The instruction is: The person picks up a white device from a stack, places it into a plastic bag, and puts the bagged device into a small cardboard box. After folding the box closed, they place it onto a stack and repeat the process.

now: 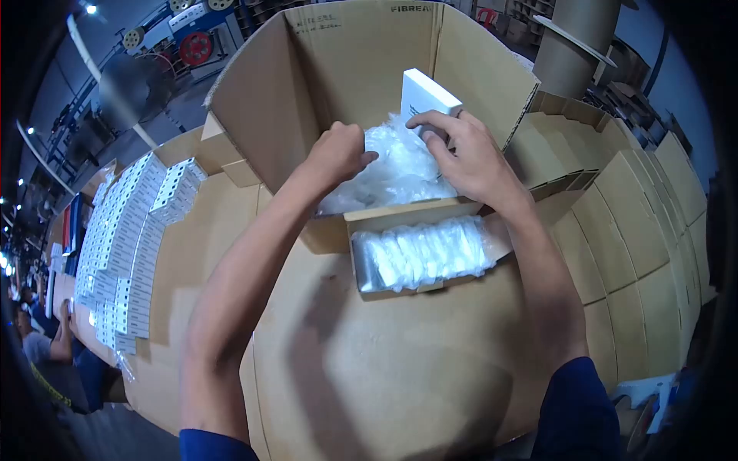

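Note:
My left hand (338, 156) is closed above the left side of a large open cardboard box (369, 69). Beside its fingers lies a heap of clear plastic bags (411, 165) inside that box; whether a bag is pinched in the hand is hidden. On the right, my right hand (470, 157) grips a small white box (427, 94), tilted above the plastic, fingers around its lower part. Just in front, a smaller open carton (370, 293) holds a row of several plastic-wrapped items (430, 253).
Stacked small white boxes with dark dots (127, 230) stand on the left of the cardboard-covered table (384, 361). Folded cardboard cartons (626, 238) line the right side. Another person's arm (61, 334) shows at far left. Machinery (192, 38) stands behind.

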`<action>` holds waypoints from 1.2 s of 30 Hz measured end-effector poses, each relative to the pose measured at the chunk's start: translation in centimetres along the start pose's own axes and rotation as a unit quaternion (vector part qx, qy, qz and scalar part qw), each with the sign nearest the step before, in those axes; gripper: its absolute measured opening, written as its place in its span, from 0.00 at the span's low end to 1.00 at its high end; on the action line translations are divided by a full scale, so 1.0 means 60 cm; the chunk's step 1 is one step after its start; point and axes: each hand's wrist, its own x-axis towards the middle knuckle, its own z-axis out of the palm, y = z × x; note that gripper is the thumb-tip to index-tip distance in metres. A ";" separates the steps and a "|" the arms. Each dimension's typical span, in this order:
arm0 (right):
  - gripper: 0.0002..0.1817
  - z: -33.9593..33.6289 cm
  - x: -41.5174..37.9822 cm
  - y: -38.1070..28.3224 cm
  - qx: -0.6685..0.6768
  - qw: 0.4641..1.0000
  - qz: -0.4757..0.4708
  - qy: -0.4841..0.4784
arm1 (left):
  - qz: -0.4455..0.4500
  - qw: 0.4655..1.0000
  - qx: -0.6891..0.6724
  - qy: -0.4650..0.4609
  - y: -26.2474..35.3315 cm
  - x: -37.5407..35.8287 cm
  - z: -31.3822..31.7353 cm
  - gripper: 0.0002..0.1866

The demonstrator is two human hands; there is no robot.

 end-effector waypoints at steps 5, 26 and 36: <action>0.16 0.010 0.038 0.047 -0.043 0.998 -0.014 -0.030 | 0.024 0.986 0.138 -0.087 -0.004 0.087 0.069 0.28; 0.43 -0.004 0.036 0.009 0.111 0.990 0.080 -0.012 | -0.080 0.925 -0.292 0.231 0.085 -0.119 -0.102 0.09; 0.18 0.029 -0.251 -0.166 0.262 0.962 0.051 0.052 | -0.153 0.687 -0.601 0.378 0.260 -0.374 -0.067 0.11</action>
